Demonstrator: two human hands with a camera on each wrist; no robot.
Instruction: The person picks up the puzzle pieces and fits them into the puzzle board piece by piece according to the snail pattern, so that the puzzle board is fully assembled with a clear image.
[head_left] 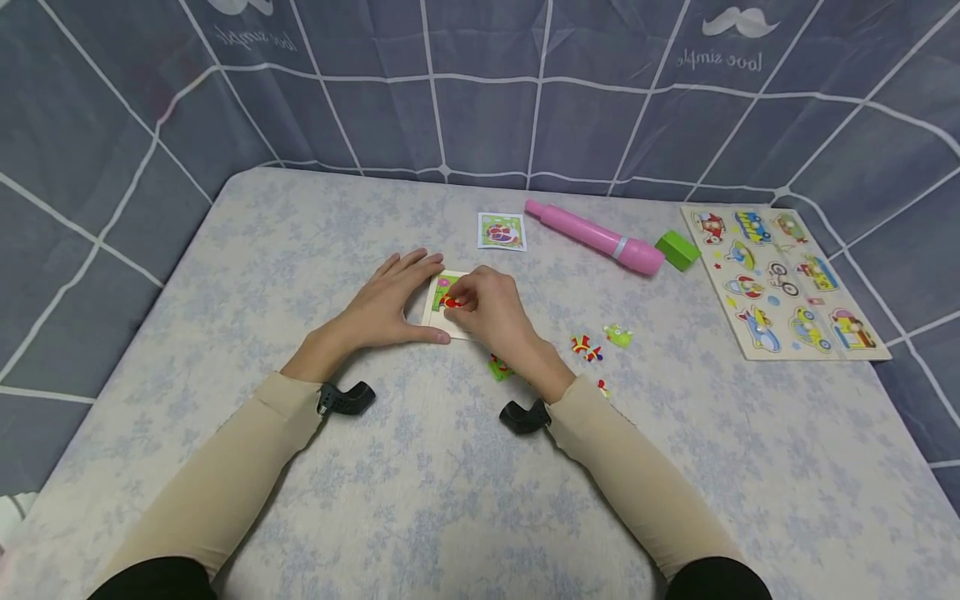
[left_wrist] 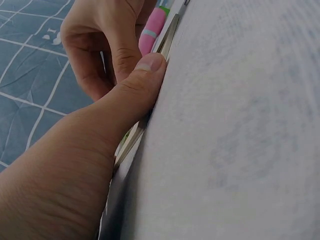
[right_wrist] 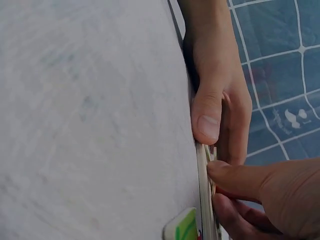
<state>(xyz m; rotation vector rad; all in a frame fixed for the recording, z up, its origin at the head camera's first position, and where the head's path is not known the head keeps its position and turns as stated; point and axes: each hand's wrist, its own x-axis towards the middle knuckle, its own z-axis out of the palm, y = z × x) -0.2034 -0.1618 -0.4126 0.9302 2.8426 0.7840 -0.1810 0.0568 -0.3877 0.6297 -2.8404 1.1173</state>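
Note:
A small pale puzzle board [head_left: 431,315] with a green and pink picture piece [head_left: 444,286] in it lies between the hands. My left hand [head_left: 386,304] rests along its left side, fingers extended and thumb [left_wrist: 145,67] on the near edge. Over the board, my right hand [head_left: 497,310] pinches a red puzzle piece [head_left: 450,302] between thumb and fingers; those fingers partly hide it. Below the right wrist lies a green and red piece [head_left: 498,367], partly covered. A thin board edge [right_wrist: 203,185] shows beside both thumbs in the right wrist view.
Right of the right hand lie red-blue pieces [head_left: 587,347], a green piece [head_left: 618,335] and a small red piece [head_left: 603,387]. Farther back are a picture card [head_left: 502,232], a pink tube-shaped object [head_left: 592,236], a green block [head_left: 677,250] and a large picture board [head_left: 776,317].

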